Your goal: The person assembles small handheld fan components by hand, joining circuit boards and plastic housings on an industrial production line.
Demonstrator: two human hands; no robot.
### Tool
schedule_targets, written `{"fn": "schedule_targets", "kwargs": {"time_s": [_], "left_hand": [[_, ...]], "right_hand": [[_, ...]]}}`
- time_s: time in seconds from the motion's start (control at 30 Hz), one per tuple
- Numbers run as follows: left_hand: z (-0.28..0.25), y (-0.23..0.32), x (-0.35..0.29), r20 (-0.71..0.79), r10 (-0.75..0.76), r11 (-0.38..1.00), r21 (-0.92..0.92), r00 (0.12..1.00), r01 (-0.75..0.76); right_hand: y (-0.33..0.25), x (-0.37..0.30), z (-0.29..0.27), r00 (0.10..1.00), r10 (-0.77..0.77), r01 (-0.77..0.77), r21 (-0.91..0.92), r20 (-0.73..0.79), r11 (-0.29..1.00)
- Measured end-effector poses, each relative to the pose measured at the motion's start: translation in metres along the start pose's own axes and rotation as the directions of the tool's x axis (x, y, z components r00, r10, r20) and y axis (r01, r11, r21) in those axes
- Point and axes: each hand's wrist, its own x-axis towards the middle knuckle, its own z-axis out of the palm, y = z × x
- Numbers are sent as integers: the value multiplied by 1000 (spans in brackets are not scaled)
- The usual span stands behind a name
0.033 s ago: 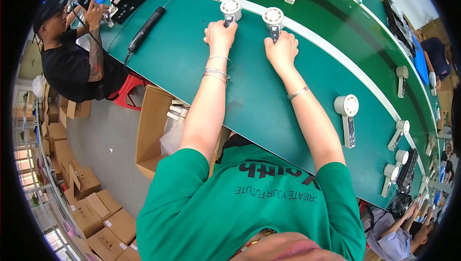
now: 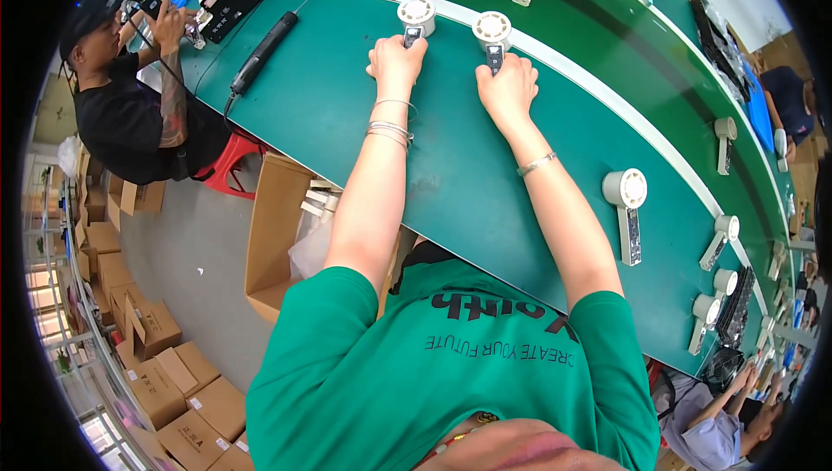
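My left hand (image 2: 396, 64) is closed round the handle of a cream handheld fan (image 2: 417, 14) near the far edge of the green worktable. Just to its right, my right hand (image 2: 510, 88) grips the handle of a second, similar handheld fan (image 2: 492, 29). Both round, slotted fan heads point away from me, and a small dark panel shows on each handle above my fingers. The lower handles are hidden by my hands. Another fan (image 2: 625, 189) lies on the table right of my right forearm, dark circuitry visible along its handle.
A black corded electric screwdriver (image 2: 263, 55) lies at the left, near a seated co-worker (image 2: 130, 98). An open carton (image 2: 269, 237) with cream parts stands below the table's near edge. Beyond the pale rail, a green belt (image 2: 598, 29) carries more fans. Several fans lie at far right.
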Motion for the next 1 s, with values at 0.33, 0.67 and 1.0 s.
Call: {"fn": "schedule_targets", "kwargs": {"time_s": [0.33, 0.67, 1.0], "left_hand": [[-3, 68, -80, -246, 670, 720, -14, 701, -693], [51, 159, -250, 688, 706, 629, -503, 165, -592], [88, 168, -272, 714, 539, 828, -354, 447, -434]], "right_hand": [[8, -11, -104, 937, -282, 303, 77, -208, 950], [349, 38, -372, 738, 177, -514, -371, -652, 773], [353, -79, -434, 658, 669, -751, -372, -346, 546]]}}
